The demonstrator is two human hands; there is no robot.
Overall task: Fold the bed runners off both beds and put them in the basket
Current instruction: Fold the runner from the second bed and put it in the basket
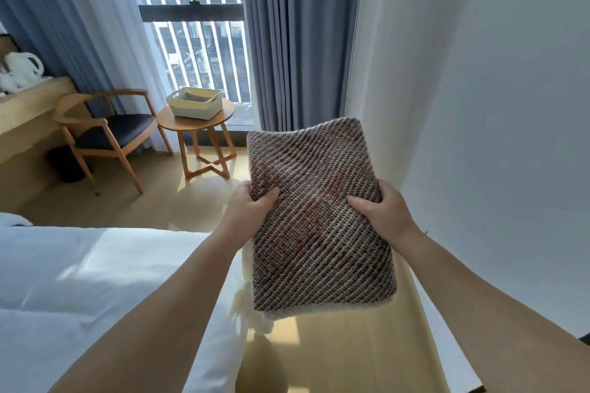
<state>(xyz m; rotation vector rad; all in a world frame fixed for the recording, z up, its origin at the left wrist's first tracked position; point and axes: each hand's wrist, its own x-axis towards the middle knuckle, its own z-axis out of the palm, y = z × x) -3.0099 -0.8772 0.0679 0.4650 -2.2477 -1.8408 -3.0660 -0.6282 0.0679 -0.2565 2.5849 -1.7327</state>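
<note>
At far left, a wooden armchair [105,128] sits by the curtained window, and just beside it a small round bench [220,120] carries the pale basket [195,103] where our load is bound; something dark seems to lie inside it already, though we cannot tell what. Below that, the white bed [79,281] fills the lower left, its cover bare of any runner in the part we can see. Moving right, our left hand [252,206] clamps one long edge of the folded bed runner [319,217], thumb on top and fingers underneath, and our right hand [381,209] grips the opposite edge the same way. We hold the woven brown-and-rust bundle flat, out in front of us, above the floor in the aisle between the bed and the white wall [479,105]. That two-sided pinch looks meant to keep the layers stacked during the carry. The basket stands well apart from us, ahead and to the left, so we judge the walk and drop remain.
</note>
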